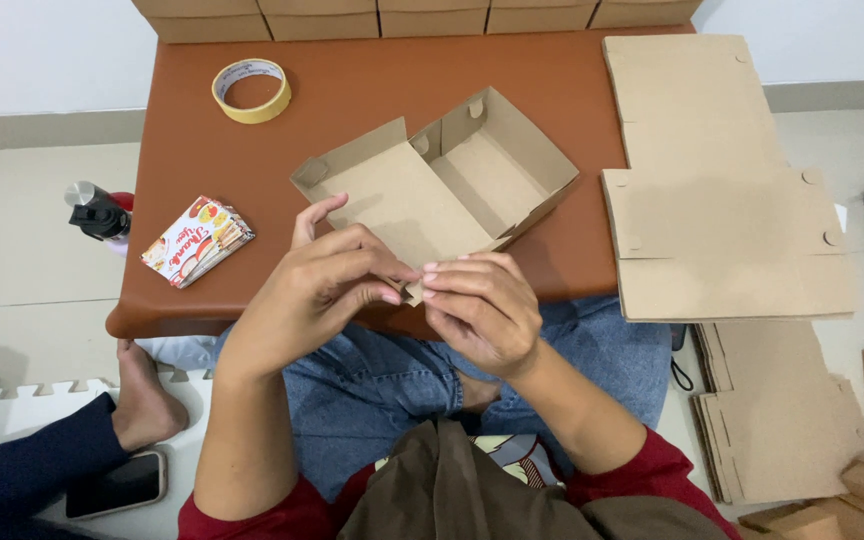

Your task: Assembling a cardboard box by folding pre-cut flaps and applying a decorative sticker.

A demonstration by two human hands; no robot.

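A half-folded brown cardboard box [452, 180] lies open on the brown low table [372, 90], its lid flap spread toward me. My left hand [317, 290] and my right hand [482, 305] meet at the box's near corner. Both pinch a small cardboard tab there between thumb and fingertips. The far half of the box stands with its walls up; the near panel lies flat.
A roll of yellow tape [252, 90] and a stack of small colourful sachets [197, 240] lie on the table's left side. Flat cardboard blanks [722, 190] overhang the right edge, more are piled on the floor [782, 420]. Another person's foot [142, 400] and a phone [117, 485] are at lower left.
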